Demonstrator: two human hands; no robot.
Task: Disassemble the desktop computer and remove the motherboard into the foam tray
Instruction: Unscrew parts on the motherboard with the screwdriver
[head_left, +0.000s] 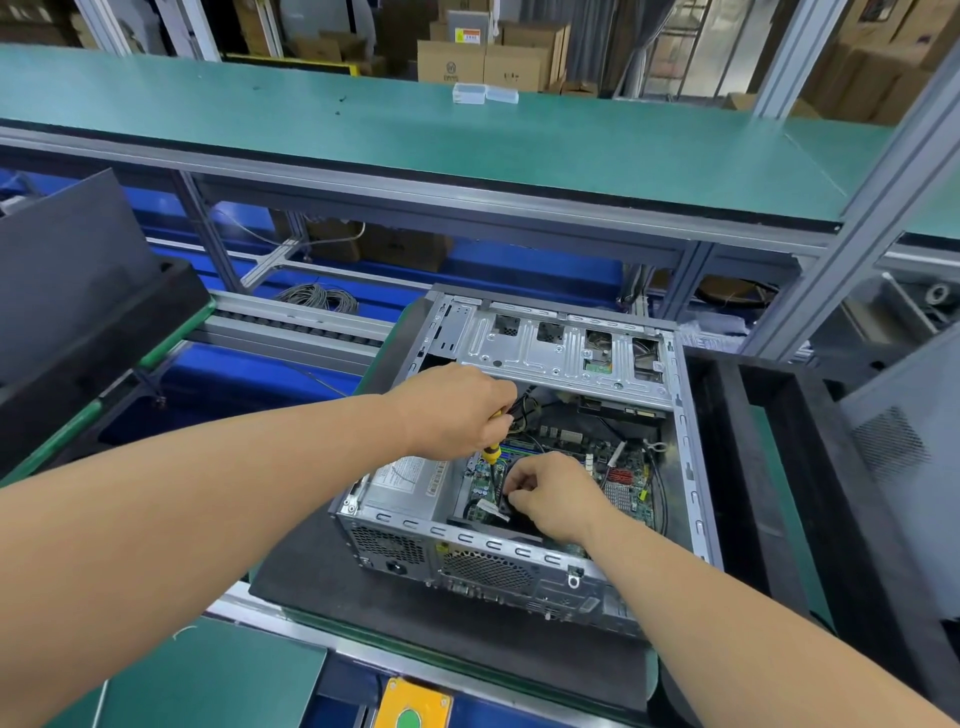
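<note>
Now we work inside open case (685, 447): left hand (452, 410) grips yellow screwdriver (491, 451), right hand (556, 493) pinches black part over motherboard (623, 478), not yet freed. Next, we judge: remaining screws, cables out.

green shelf (415, 135), cardboard boxes (483, 65)

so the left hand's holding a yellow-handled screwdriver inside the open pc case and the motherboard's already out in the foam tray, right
Not quite. The head view shows the motherboard still inside the open PC case, not in a foam tray. The rest holds: the left hand grips the yellow-handled screwdriver inside the case, while the right hand works over the board.
</note>
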